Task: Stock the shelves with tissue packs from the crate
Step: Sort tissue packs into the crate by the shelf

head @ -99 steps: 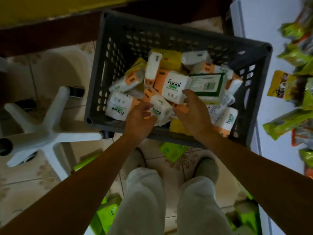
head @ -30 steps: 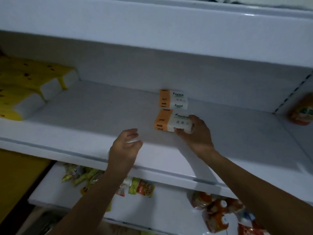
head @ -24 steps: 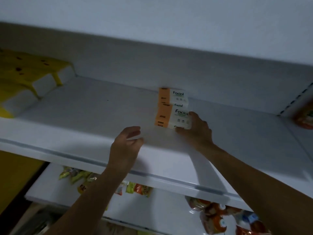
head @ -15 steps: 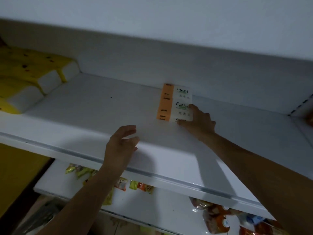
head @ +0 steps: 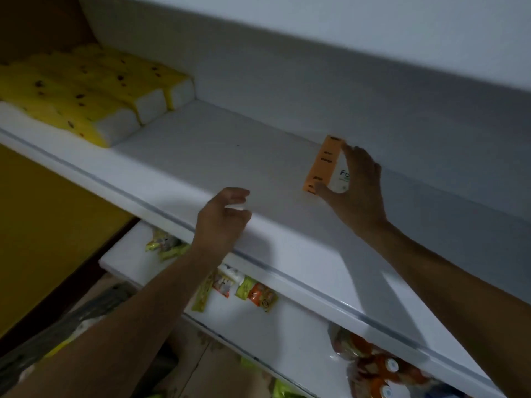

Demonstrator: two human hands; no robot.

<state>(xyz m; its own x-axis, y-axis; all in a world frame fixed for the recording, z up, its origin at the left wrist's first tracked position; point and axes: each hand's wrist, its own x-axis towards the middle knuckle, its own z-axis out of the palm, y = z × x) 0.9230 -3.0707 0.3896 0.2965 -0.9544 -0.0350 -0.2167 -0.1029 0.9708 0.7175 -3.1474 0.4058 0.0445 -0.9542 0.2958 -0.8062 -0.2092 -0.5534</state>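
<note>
Right hand [head: 359,185] grips the tissue packs [head: 323,165]: thumb on the near end, fingers hooked over the far end, palm over the white face. That span grip reads as squaring them up, not carrying.

The packs sit on the upper shelf [head: 215,156], deep in and just short of the back wall [head: 316,96], orange side facing left. It looks like more than 1 pack butted end to end, but the hand hides the seam, so I cannot tell the count.

They are likely placed that deep so that rows fill back to front and the front stays free for later packs.

Left hand [head: 222,216] hovers above the front lip [head: 161,209] of the shelf with fingers curled. A white sliver shows between thumb and fingers. I cannot tell whether that is another pack or just shelf seen through the gap. If it is a pack, it is staged close for the next placement.

Yellow-and-white packs [head: 86,90] fill the far left of the same shelf, well apart from the tissue packs, with a wide bare stretch between them. So there is plenty of room and stocking is at an early stage.

The lower shelf [head: 273,326] carries snack packets [head: 253,294], a different product, so there is no reason to put tissue there.

Risks:
- The packs are soft, so squeezing can skew the line.
- A nudge on release could push them crooked against the wall.

The crate is not clearly in view.
</note>
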